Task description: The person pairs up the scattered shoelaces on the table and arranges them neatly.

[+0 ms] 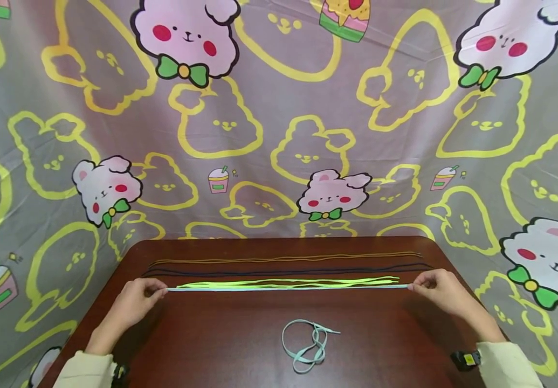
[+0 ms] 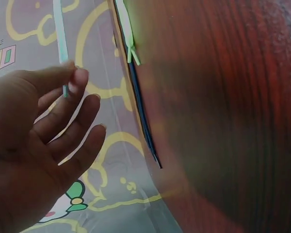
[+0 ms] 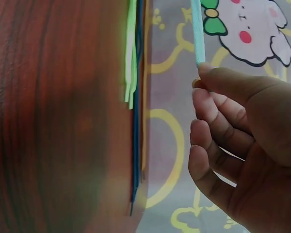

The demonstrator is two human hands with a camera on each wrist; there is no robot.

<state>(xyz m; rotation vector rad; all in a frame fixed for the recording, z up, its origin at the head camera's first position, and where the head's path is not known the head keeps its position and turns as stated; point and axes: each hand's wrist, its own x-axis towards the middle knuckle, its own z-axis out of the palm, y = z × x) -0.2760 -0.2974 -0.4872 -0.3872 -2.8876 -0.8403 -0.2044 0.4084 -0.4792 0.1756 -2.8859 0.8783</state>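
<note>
A light blue shoelace (image 1: 288,289) is stretched straight from side to side between my two hands. My left hand (image 1: 138,297) pinches one end of it between thumb and forefinger; in the left wrist view the lace's tip (image 2: 65,91) pokes out below the fingertips. At the other end my right hand (image 1: 436,288) pinches the lace, its remaining fingers loosely bent. Just behind the taut lace lie several neon yellow-green laces (image 1: 337,282). A second pale blue-green lace (image 1: 303,353) lies in loose loops on the table nearer to me.
Farther back on the brown wooden table (image 1: 211,334), a dark blue lace (image 1: 259,272) and a brown lace (image 1: 283,259) run side to side, roughly parallel. A patterned cloth (image 1: 269,108) hangs behind the table and along both its sides.
</note>
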